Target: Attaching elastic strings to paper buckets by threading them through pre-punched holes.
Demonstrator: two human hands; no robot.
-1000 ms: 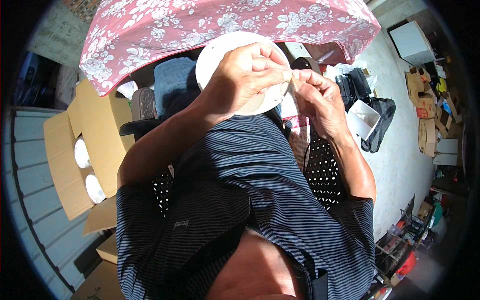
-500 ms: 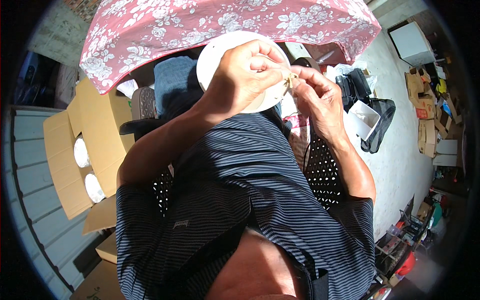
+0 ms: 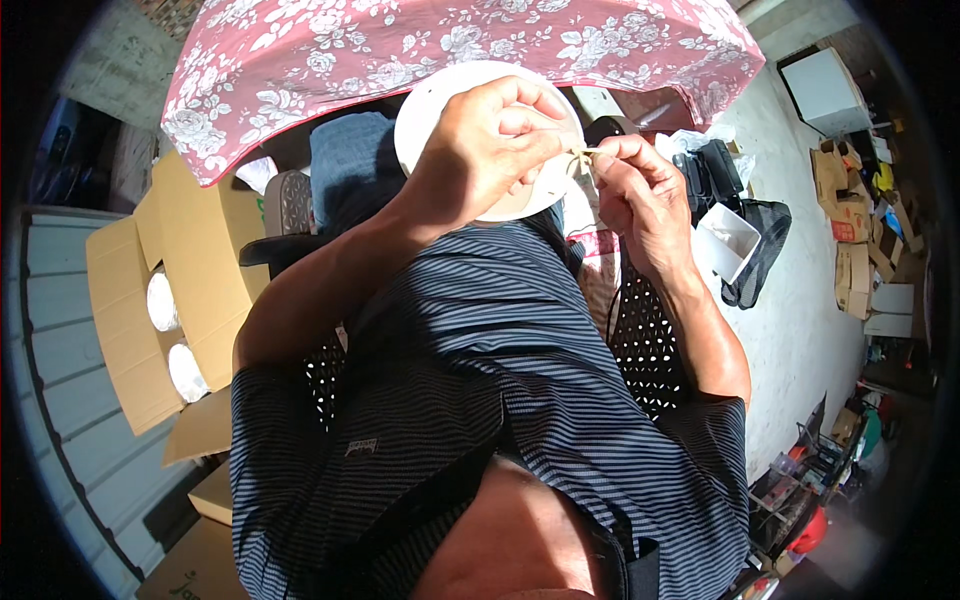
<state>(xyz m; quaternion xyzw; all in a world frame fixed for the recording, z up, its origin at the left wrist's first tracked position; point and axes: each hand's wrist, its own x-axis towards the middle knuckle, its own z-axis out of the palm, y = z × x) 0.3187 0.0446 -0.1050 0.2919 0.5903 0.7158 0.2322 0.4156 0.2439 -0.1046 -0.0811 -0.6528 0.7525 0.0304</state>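
Note:
My left hand (image 3: pixel 492 150) is raised in front of my chest, its fingers curled around a round white plate-shaped piece (image 3: pixel 430 105). My right hand (image 3: pixel 635 190) is close beside it on the right. The right thumb and forefinger pinch a small pale strip (image 3: pixel 585 155) at the rim of the white piece. The two hands almost touch at that rim. My striped dark shirt fills the middle of the view below them.
A table with a red flowered cloth (image 3: pixel 400 50) stands just beyond my hands. An open cardboard box (image 3: pixel 150 300) with white round pieces sits at the left. A white tub (image 3: pixel 725 240) and a black bag (image 3: pixel 760 250) lie on the floor at right, with cardboard scraps (image 3: pixel 850 200) farther off.
Both hands have stayed together at the rim of the white piece. The right fingers have shifted slightly along it while pinching the small strip.

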